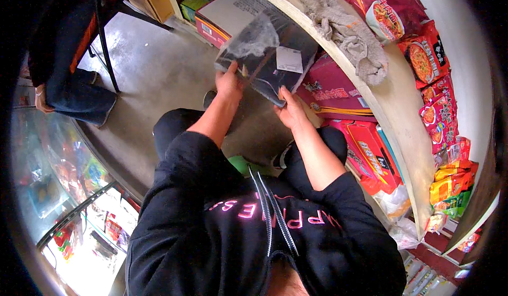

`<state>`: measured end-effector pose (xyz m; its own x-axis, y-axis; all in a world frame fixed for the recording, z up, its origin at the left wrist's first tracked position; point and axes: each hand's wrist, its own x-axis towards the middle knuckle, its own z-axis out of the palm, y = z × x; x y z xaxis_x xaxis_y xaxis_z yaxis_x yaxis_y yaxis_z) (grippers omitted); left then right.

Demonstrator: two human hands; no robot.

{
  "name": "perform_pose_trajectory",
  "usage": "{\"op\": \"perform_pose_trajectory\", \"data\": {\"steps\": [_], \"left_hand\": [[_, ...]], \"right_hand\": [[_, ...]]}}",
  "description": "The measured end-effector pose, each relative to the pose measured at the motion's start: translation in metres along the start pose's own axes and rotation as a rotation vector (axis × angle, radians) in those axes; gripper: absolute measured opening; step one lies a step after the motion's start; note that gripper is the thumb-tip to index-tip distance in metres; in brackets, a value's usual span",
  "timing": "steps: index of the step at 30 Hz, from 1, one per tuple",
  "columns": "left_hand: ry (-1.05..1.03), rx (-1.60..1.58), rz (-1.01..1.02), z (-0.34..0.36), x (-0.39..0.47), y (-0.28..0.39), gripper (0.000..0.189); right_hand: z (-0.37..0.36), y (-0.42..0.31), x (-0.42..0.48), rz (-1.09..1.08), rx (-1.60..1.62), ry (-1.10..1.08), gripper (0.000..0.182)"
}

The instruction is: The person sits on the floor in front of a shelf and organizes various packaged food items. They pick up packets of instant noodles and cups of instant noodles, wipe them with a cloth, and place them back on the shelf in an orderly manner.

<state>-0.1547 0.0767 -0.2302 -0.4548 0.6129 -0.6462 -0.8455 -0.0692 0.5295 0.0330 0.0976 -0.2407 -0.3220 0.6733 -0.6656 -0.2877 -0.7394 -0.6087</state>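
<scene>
A clear plastic bag (254, 38) with dark contents and a white paper slip (289, 59) is stretched between my hands, above the floor. My left hand (229, 81) grips its lower left edge, thumb on top. At the bottom right corner, my right hand (291, 107) pinches the same bag between thumb and fingers. Whether the dark item is folded cloth cannot be told. Both forearms reach forward over my bent knees.
A curved shelf on the right holds a crumpled grey towel (349, 38) and instant noodle packets (422, 59). Noodle cartons (337, 89) stand beneath it. A person in jeans (81, 97) is at the left, by a glass display case (51, 169).
</scene>
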Motion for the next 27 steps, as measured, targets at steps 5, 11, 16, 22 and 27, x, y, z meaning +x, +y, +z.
{"op": "perform_pose_trajectory", "data": {"steps": [5,11,16,22,27], "left_hand": [[-0.027,-0.139,-0.157,-0.058,-0.034,-0.012,0.028],[-0.012,-0.477,-0.403,-0.095,-0.120,-0.032,0.043],[-0.318,-0.672,-0.625,-0.141,-0.146,-0.050,0.047],[-0.352,-0.659,-0.620,-0.147,-0.164,-0.047,0.047],[-0.553,-0.748,-0.657,-0.160,-0.163,-0.046,0.046]], "right_hand": [[-0.005,0.005,-0.043,0.031,0.049,-0.225,0.028],[-0.013,0.008,-0.107,0.045,-0.084,-0.370,0.039],[-0.028,0.021,-0.139,0.053,-0.124,-0.393,0.042],[-0.034,0.028,-0.154,-0.007,-0.168,-0.428,0.042],[-0.025,0.026,-0.162,-0.022,-0.187,-0.444,0.041]]}}
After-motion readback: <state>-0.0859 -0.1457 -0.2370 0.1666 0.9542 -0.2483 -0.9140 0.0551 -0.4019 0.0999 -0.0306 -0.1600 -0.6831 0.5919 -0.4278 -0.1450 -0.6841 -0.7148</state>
